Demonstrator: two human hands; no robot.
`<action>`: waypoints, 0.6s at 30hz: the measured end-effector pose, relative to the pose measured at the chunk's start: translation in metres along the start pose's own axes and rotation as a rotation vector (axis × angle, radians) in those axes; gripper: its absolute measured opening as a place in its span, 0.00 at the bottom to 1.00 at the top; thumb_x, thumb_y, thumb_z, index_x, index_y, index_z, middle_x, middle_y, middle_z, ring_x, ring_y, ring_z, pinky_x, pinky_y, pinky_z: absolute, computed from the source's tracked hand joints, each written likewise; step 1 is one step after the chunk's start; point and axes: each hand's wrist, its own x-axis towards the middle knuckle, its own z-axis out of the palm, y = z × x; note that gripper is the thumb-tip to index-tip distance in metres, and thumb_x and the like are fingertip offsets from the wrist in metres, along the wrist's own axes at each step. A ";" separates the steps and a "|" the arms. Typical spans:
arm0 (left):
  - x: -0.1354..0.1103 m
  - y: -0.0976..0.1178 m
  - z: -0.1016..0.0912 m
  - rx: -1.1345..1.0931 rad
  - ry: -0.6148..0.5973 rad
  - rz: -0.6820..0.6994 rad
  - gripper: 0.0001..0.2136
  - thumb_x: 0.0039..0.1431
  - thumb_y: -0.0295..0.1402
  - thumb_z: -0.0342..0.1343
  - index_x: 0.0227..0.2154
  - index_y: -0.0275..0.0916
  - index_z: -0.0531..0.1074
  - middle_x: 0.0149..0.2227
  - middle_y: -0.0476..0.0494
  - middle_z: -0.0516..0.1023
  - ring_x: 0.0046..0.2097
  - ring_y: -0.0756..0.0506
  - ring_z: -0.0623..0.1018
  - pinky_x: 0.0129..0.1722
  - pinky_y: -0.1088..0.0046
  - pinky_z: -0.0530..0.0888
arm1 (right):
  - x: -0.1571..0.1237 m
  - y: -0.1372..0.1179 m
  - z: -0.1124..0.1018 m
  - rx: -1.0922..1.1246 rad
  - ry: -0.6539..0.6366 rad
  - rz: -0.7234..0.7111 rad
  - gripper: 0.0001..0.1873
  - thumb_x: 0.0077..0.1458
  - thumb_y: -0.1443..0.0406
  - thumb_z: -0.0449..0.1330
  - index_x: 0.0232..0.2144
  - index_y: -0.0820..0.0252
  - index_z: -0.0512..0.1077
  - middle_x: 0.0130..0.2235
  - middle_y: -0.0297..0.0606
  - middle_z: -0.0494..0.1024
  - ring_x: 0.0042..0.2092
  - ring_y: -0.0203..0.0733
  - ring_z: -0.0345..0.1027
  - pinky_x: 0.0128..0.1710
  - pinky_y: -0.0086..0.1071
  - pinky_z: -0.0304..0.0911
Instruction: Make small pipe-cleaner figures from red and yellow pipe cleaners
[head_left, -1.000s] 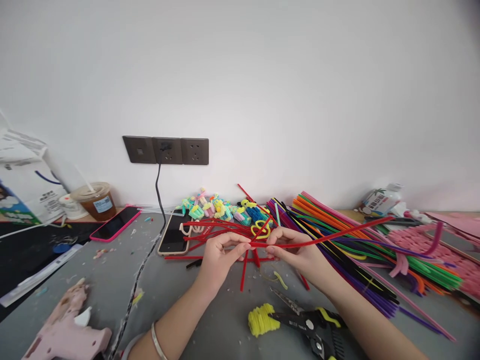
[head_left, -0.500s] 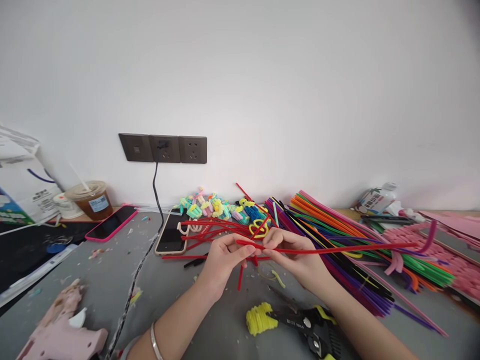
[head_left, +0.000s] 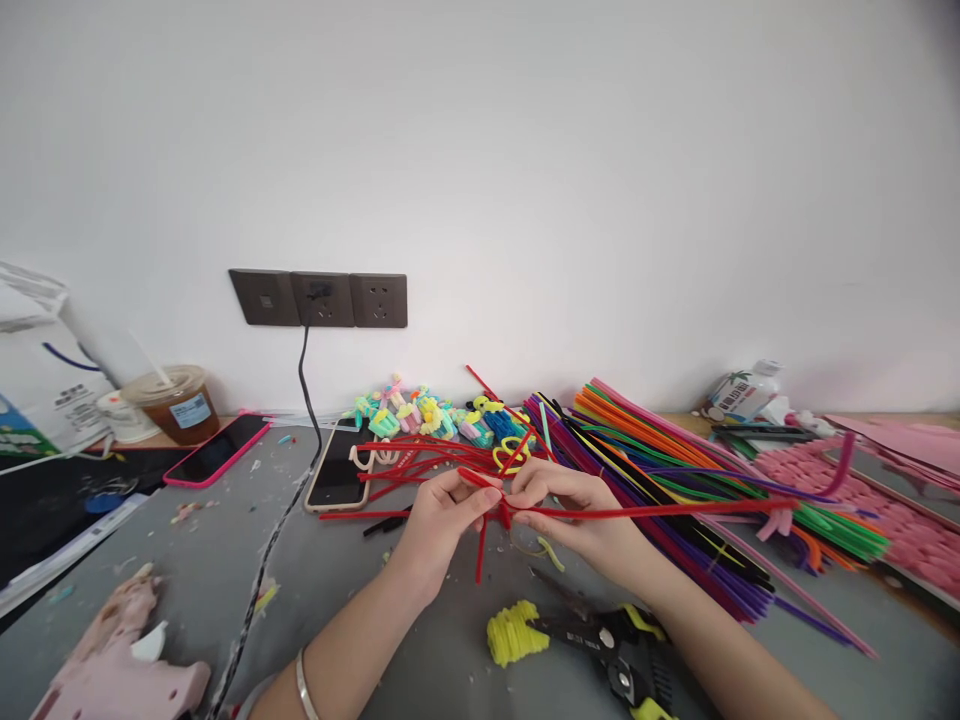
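My left hand point(head_left: 439, 522) and my right hand point(head_left: 581, 520) meet over the grey table point(head_left: 360, 600), both pinched on red pipe cleaners point(head_left: 660, 509). One long red stem runs from my fingers out to the right. A short red end hangs down between the hands. Loose red pipe cleaners point(head_left: 420, 462) lie just behind the hands.
A big fan of coloured pipe cleaners point(head_left: 675, 470) lies at the right. Pliers point(head_left: 615, 650) and a yellow coil point(head_left: 511, 632) sit near me. Two phones point(head_left: 337, 468) point(head_left: 217, 450), a pink glue gun point(head_left: 120, 670), a drink cup point(head_left: 176, 402) and small finished figures point(head_left: 427, 412) are also about.
The long red stem's far end has dropped lower and swung towards the table. My hands stay together, twisting at the joint, and the view shifted slightly.
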 end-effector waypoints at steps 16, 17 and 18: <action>-0.005 0.010 0.001 0.062 -0.034 0.039 0.15 0.43 0.42 0.71 0.27 0.35 0.79 0.22 0.51 0.72 0.26 0.54 0.65 0.27 0.78 0.63 | -0.002 -0.001 -0.003 -0.030 0.045 0.060 0.08 0.59 0.61 0.63 0.29 0.59 0.73 0.30 0.35 0.72 0.33 0.39 0.66 0.34 0.31 0.62; -0.005 0.010 0.001 0.070 -0.043 0.031 0.15 0.43 0.42 0.71 0.27 0.35 0.79 0.23 0.50 0.72 0.26 0.54 0.65 0.27 0.78 0.64 | -0.002 -0.001 -0.004 -0.026 0.037 0.059 0.09 0.59 0.61 0.63 0.29 0.59 0.73 0.30 0.35 0.72 0.33 0.39 0.66 0.35 0.32 0.62; -0.005 0.011 0.001 0.078 -0.048 0.025 0.15 0.43 0.42 0.71 0.27 0.35 0.79 0.23 0.50 0.73 0.26 0.54 0.66 0.28 0.78 0.64 | -0.002 -0.001 -0.005 -0.022 0.027 0.059 0.09 0.59 0.61 0.63 0.29 0.59 0.73 0.30 0.36 0.73 0.33 0.39 0.66 0.35 0.32 0.62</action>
